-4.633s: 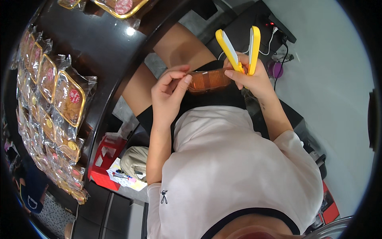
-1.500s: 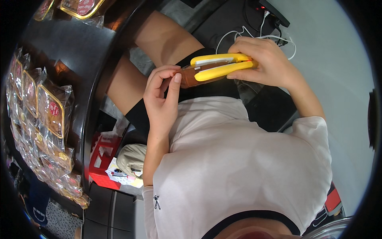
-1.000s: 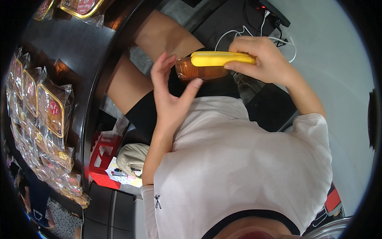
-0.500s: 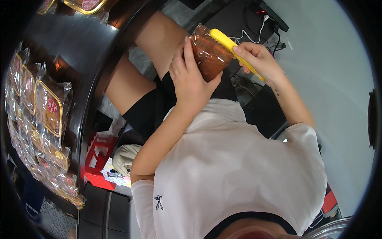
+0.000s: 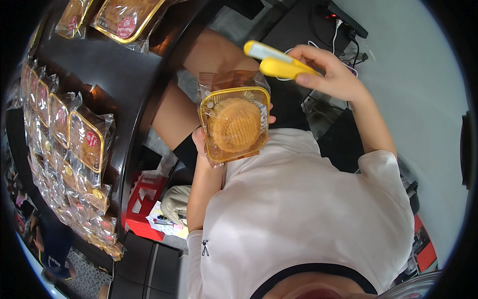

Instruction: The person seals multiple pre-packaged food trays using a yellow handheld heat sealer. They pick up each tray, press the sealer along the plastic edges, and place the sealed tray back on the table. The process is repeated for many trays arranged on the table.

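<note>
On your left runs a dark table (image 5: 119, 79), its glossy edge curving past your knees. Your white shirt (image 5: 303, 214) fills the lower middle, and your black shorts (image 5: 294, 112) show beyond its hem. Rows of wrapped packs (image 5: 87, 142) lie close together on the table, gold-rimmed and in clear film, several bearing round red or gold labels. A red crate (image 5: 142, 207) stands below the table's edge, next to a beige cloth item (image 5: 176, 204) and some papers (image 5: 172, 228).

The pastry pack (image 5: 235, 132) is over your lap, its face turned up toward you: a round, ridged golden pastry (image 5: 235, 117) sits in it within a gold rim, and brownish film juts out past the far side. Your right hand (image 5: 331, 74) has its fingers and thumb closed around the rear of the yellow clamp tool (image 5: 284, 68), whose two arms stand apart in a narrow V, with a pale strip along one. Its tips are just beside the pack's far right corner; I cannot tell whether they touch. Your left hand (image 5: 200, 141) holds the pack from behind, mostly hidden, with fingertips showing at the right edge. Beyond your right hand is a white plug (image 5: 338, 23), near tiny red lights (image 5: 333, 16)
</note>
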### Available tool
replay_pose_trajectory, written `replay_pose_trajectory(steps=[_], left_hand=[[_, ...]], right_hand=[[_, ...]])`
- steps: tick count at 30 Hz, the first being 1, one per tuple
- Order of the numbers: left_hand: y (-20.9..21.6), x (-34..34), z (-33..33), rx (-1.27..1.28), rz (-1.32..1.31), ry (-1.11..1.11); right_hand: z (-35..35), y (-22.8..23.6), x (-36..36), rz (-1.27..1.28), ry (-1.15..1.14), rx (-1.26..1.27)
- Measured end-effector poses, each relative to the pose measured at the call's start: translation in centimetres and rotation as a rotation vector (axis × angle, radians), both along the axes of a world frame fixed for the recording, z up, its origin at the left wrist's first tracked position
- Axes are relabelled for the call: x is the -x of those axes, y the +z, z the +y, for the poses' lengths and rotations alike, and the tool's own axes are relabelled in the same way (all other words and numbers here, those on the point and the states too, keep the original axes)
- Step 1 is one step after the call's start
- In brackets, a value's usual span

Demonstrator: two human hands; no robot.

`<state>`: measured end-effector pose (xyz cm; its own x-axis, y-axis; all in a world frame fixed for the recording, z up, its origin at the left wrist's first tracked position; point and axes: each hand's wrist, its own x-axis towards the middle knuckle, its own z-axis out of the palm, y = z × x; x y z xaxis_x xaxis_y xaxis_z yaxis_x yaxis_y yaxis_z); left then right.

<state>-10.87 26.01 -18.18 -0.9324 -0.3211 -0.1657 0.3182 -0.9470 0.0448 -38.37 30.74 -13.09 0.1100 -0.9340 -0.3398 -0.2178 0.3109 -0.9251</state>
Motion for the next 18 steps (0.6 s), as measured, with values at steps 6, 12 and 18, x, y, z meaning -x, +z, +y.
replay_pose_trajectory(steps=[6, 12, 18], left_hand=[[-1.1, -0.3, 0.8, -0.097, 0.154, -0.026], [-0.3, -0.1, 1.3, -0.131, 0.098, -0.113], [-1.9, -1.4, 1.9, -0.072, -0.067, -0.090]], right_hand=[[-0.4, 0.4, -2.3, 0.110, 0.081, 0.090], [-0.8, 0.2, -3.1, 0.134, 0.093, 0.117], [-0.2, 0.1, -3.4, 0.044, 0.009, 0.034]])
